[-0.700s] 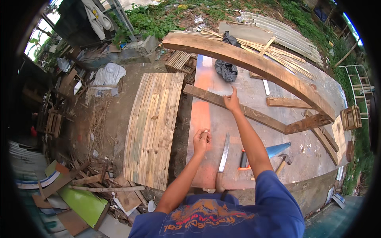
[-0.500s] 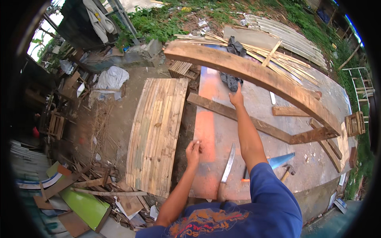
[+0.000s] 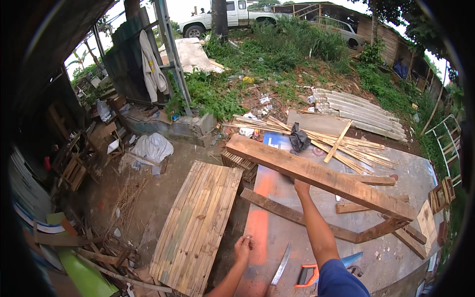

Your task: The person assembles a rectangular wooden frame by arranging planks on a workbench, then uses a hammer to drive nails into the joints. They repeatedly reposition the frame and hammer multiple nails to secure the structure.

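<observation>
The long wooden beam (image 3: 321, 175) is lying slantwise across the tabletop (image 3: 396, 247), its far-left end jutting past the edge, its near-right end resting on a thinner plank (image 3: 297, 218); the right hand (image 3: 301, 187) is pressing up against its near edge, seemingly steadying it, though whether the fingers are wrapping it I cannot tell; the left hand (image 3: 243, 246) is hanging free near the tabletop's left edge, fingers loosely curled on nothing; a long blade (image 3: 280, 265) and an orange-handled saw (image 3: 309, 273) are lying close by; a slatted pallet (image 3: 200, 222) is lying to the left.

Soft overcast daylight, weak shadows, sharp centre, fisheye bending and dark rim.
</observation>
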The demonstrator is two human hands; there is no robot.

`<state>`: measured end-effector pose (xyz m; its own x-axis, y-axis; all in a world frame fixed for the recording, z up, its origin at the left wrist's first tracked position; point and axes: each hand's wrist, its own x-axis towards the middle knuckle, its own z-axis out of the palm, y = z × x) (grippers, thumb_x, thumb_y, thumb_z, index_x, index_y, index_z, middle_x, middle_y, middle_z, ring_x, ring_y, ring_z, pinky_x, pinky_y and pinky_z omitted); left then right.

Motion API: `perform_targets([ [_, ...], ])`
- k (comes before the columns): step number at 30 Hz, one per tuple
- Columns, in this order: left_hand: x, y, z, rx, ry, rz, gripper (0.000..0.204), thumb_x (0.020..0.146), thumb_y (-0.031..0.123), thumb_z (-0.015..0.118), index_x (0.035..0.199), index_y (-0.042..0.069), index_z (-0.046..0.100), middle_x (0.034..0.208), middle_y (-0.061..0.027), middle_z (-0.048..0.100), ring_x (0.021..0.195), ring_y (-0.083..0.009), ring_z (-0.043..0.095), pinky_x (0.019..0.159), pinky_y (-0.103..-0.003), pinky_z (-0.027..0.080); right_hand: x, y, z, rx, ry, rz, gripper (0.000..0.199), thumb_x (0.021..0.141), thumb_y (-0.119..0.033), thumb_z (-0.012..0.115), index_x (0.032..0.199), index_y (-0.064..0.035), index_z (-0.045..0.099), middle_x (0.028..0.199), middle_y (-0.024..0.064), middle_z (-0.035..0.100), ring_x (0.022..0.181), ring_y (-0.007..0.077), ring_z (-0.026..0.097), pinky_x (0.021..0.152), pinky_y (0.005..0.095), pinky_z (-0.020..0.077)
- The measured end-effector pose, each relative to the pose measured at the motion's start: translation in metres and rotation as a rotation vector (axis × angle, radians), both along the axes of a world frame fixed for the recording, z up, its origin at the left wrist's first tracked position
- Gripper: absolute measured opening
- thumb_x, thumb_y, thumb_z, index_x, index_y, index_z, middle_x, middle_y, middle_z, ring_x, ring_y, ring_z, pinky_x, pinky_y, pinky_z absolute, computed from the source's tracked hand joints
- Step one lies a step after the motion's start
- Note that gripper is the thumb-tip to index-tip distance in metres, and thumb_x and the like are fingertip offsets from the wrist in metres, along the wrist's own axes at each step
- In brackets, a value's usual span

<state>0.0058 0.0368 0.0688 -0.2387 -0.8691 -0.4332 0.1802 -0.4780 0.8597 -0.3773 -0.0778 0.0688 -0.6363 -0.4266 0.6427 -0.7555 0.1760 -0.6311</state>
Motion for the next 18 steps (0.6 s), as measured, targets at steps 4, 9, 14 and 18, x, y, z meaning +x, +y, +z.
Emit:
perform_targets([
  [4,-0.008,-0.011,0.006,-0.046,0.079,-0.047,0.017,0.1,0.013,0.055,0.103,0.001,0.067,0.077,-0.005,0.065,0.063,-0.0114,0.058,0.058,-0.027,0.049,0.042,0.058,0.064,-0.16,-0.568,0.315,0.021,0.095,-0.008,0.066,0.111,0.0057,0.065,0.1,0.0137,0.072,0.094,0.0201,0.07,0.087,0.0329,0.0529],
  [9,0.0,-0.012,0.033,0.0,0.036,-0.119,0.028,0.102,0.028,0.053,0.108,0.003,0.065,0.082,-0.0062,0.066,0.067,-0.0143,0.061,0.063,-0.03,0.053,0.16,0.153,0.124,-0.233,-0.512,0.38,0.011,0.096,-0.005,0.065,0.096,0.0048,0.068,0.089,0.0111,0.073,0.085,0.0144,0.069,0.078,0.0279,0.054],
  [14,0.003,0.016,0.038,0.367,0.032,-0.41,0.072,0.098,0.063,0.047,0.141,0.005,0.039,0.123,-0.0164,0.055,0.102,-0.0282,0.06,0.078,-0.05,0.057,0.256,0.237,0.097,-0.208,-0.671,0.401,0.009,0.096,-0.005,0.065,0.096,0.0041,0.068,0.087,0.0102,0.072,0.084,0.0143,0.069,0.075,0.0277,0.0544],
  [18,0.008,0.057,0.03,0.374,0.001,-0.518,0.077,0.097,0.042,0.06,0.152,0.011,0.017,0.14,-0.0192,0.043,0.119,-0.0322,0.052,0.084,-0.058,0.054,0.299,0.274,0.084,-0.088,-0.553,0.443,0.007,0.094,-0.001,0.066,0.096,0.0051,0.069,0.086,0.0102,0.071,0.079,0.0163,0.069,0.072,0.0271,0.0543],
])
